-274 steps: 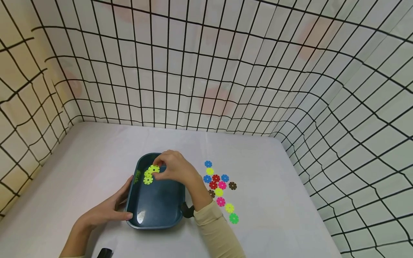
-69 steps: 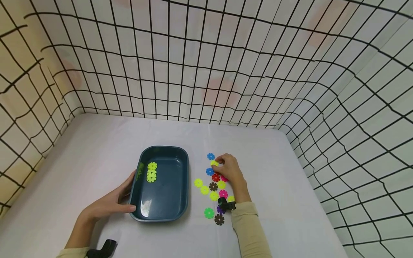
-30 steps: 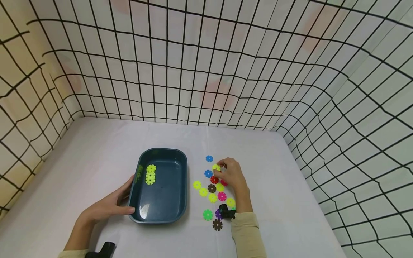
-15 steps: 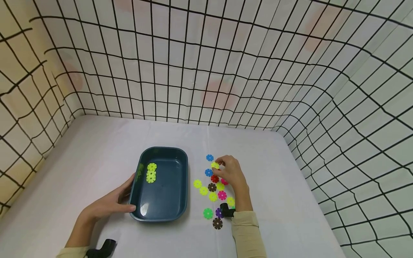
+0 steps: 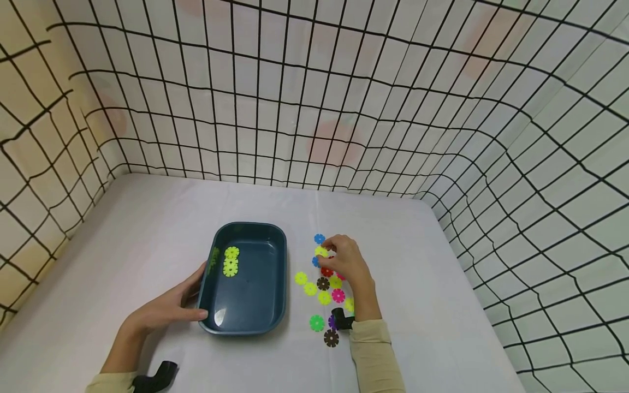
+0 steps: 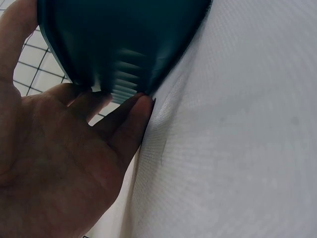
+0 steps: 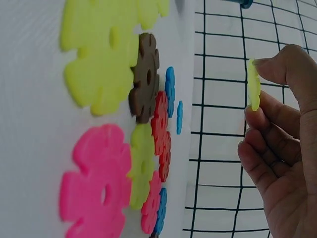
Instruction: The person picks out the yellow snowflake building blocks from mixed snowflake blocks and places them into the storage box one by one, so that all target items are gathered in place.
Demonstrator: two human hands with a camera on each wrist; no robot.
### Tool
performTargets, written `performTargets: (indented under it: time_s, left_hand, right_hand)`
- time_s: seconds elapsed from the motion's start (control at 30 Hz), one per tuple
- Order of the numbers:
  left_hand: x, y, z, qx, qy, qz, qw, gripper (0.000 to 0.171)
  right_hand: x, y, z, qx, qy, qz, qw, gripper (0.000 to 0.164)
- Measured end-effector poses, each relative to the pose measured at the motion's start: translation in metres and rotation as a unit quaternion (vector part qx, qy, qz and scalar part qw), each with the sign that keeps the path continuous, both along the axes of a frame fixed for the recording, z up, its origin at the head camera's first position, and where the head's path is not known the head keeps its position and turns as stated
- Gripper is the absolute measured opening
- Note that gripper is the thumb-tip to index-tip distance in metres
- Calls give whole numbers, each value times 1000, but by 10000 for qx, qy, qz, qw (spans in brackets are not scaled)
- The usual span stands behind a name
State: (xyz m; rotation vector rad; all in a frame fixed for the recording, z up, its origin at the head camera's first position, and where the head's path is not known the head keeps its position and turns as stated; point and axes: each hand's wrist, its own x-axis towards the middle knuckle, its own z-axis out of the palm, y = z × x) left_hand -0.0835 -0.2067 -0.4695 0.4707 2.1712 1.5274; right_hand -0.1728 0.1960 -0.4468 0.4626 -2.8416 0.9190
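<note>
My left hand (image 5: pixel 167 312) holds a dark blue rectangular tray (image 5: pixel 284 273) at its left side, thumb at the near corner of the rim. In the left wrist view, its fingers (image 6: pixel 131 124) press the tray's outer wall low down, close to the white cloth. Inside the tray, several yellow notched discs (image 5: pixel 230 267) lie in a short overlapping row near the left wall. My right hand (image 5: pixel 349 259) pinches one yellow notched disc (image 7: pixel 253 85) between thumb and index finger, edge-on and above the cloth. Its other fingers curl loosely.
Right of the tray lie scattered notched discs: pink (image 5: pixel 338 296), brown (image 5: pixel 322 284), green (image 5: pixel 316 323), blue (image 5: pixel 319 238), red and several yellow. The right wrist's black camera mount (image 5: pixel 341 319) hides part of a purple disc. Black wire mesh (image 5: pixel 314 109) surrounds the white-covered table.
Some seconds ago my right hand was over the tray with yellow discs; it is now over the scattered ones. In the last half second it has shifted slightly left with the yellow disc.
</note>
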Motion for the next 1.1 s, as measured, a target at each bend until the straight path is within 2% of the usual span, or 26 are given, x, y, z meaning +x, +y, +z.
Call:
performTargets:
  time_s: [0.3,0.47,0.77,1.1]
  left_hand:
    - [-3,0,-2,-31,-39,-2,10000,107]
    - [-3,0,-2,27,114,-75,9999,107]
    - [0,0,-2,57,86,-89,9999,107]
    - [0,0,-1,20,138,-72,9999,107]
  right_hand:
    - [-1,-11,9,109,524,444,9976,24]
    - [-1,-20,20,230,823,631,9943,23]
    - [3,-42,34,378,1080,948,9889,23]
    - [4,-63,47,265,1151,1380,9834,22]
